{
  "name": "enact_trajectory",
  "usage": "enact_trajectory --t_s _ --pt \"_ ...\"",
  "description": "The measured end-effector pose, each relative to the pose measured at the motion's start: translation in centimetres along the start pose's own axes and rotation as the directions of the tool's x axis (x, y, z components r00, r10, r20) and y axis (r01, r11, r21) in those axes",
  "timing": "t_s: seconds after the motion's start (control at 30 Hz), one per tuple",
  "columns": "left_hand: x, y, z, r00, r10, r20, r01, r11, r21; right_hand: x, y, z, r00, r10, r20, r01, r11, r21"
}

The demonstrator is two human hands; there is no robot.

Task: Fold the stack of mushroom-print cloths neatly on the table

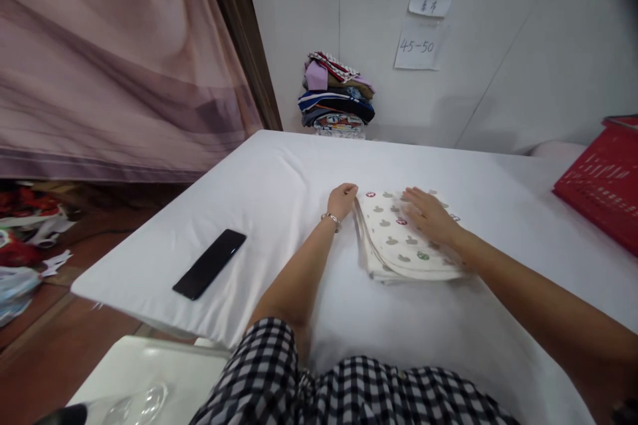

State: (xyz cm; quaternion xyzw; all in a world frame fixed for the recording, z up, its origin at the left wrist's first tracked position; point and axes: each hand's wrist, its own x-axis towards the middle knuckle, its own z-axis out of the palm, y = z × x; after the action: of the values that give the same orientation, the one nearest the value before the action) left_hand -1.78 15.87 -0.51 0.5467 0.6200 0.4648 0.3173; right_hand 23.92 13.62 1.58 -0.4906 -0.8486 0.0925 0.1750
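One folded, patterned cloth [399, 236] was observed lying on the white-covered table [279, 206], right of the black phone [210, 264]. The right hand [431, 214] was laid flat on its top, fingers extended, nothing grasped. The left hand [341, 200] was curled at its far left corner; whether cloth was pinched could not be determined.

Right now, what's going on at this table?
A person has both hands on a folded printed cloth: the left hand curled at its far left corner, the right hand open across the top. It lies in layers on the white-covered table. A black phone lies to its left, untouched.
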Motion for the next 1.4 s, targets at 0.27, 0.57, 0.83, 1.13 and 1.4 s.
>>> enact_trajectory --t_s 0.27,0.57,0.83,1.13,1.4 --pt "-6.5 2.1 -2.1 0.985 -0.098 0.141 0.096 0.995 0.020 -6.7 -7.5 -0.8 0.986 -0.162 0.048 0.151 0.972 0.180" --pt "-13.3 0.7 0.2 0.933 -0.190 0.306 0.192 0.981 0.023 -8.6 -8.8 0.2 0.987 -0.154 0.046 0.154 0.988 0.015" --pt "-13.7 -0.4 0.8 0.956 -0.143 0.257 0.136 0.990 0.043 -8.0 -7.8 1.6 0.990 0.140 -0.025 -0.119 0.916 0.383" --pt "-14.2 0.2 1.5 0.947 -0.178 0.268 0.200 0.978 -0.058 -7.9 -7.4 2.0 0.977 0.209 0.042 -0.196 0.803 0.562" --pt "-14.4 1.0 1.2 0.925 -0.265 0.272 0.311 0.940 -0.140 -8.3 -7.2 1.6 0.947 0.299 0.119 -0.289 0.627 0.724"
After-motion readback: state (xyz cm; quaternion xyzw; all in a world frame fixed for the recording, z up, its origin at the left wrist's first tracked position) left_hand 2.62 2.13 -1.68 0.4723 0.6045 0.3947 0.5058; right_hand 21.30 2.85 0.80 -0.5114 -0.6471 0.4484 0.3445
